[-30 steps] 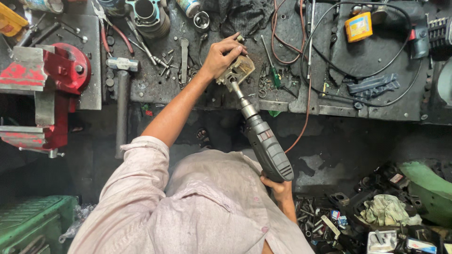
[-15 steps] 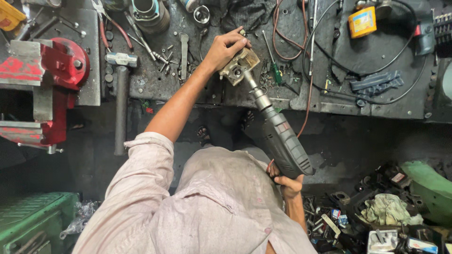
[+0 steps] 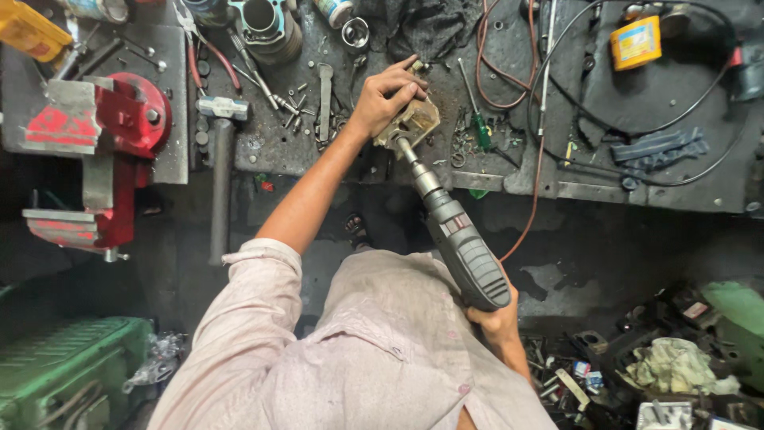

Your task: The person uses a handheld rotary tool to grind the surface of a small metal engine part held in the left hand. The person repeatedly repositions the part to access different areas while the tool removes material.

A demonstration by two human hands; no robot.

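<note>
Looking down from the head camera, the person is leaning over a dark, cluttered tabletop (image 3: 637,119) with both arms working. The left hand (image 3: 387,95) is pressing down on a small tan metal part (image 3: 410,123), its grip curled closed over the part's top edge, fingers wrapped and thumb along the near side. That part is blocky and dull brass in colour, worn and grimy, sitting at the tabletop's front edge among loose bolts and scraps. The right hand (image 3: 497,322) is gripping the rear handle of a grey power drill (image 3: 461,251), fingers closed tight around it below the ribbed body. The drill is slanting up and to the left, its silver chuck meeting the tan part just under the left hand. A green-handled screwdriver (image 3: 477,119) is lying just right of the part. A hammer (image 3: 220,159) is resting well to the left, its handle hanging over the edge, and a red bench vise (image 3: 119,127) is standing farther left still.
</note>
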